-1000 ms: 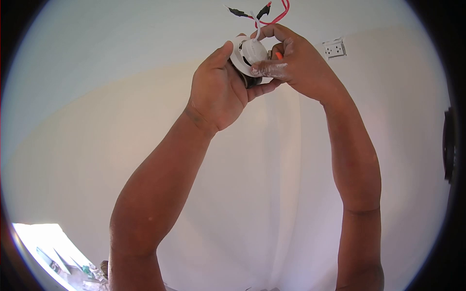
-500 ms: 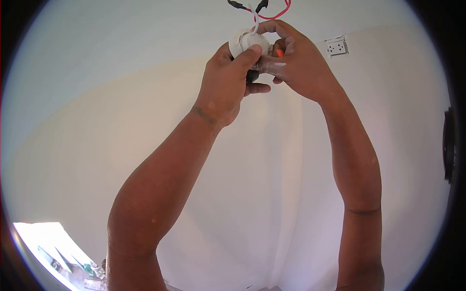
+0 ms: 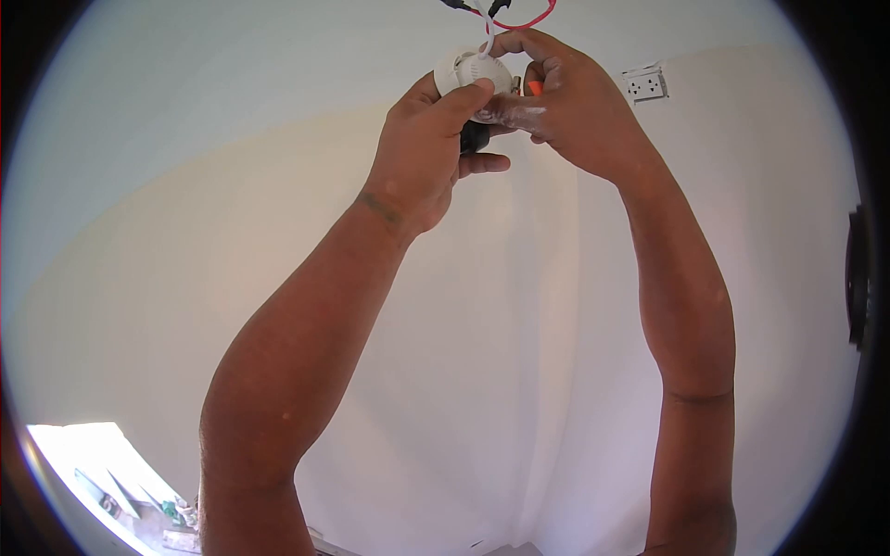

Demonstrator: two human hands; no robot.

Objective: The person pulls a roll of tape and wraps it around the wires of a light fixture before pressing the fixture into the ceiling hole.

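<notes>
Left grip clamps the white round fitting held high overhead; right grip pinches its white lead (red wire loops above). Seemingly mid-connection; joining leads calls for steady, fine fingertips.

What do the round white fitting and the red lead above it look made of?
The round white fitting: likely moulded plastic, satin, given its even white and smooth rounded rim; painted metal is possible. The red lead: flexible plastic-insulated wire, since it curves in a loop; its core is hidden.
</notes>
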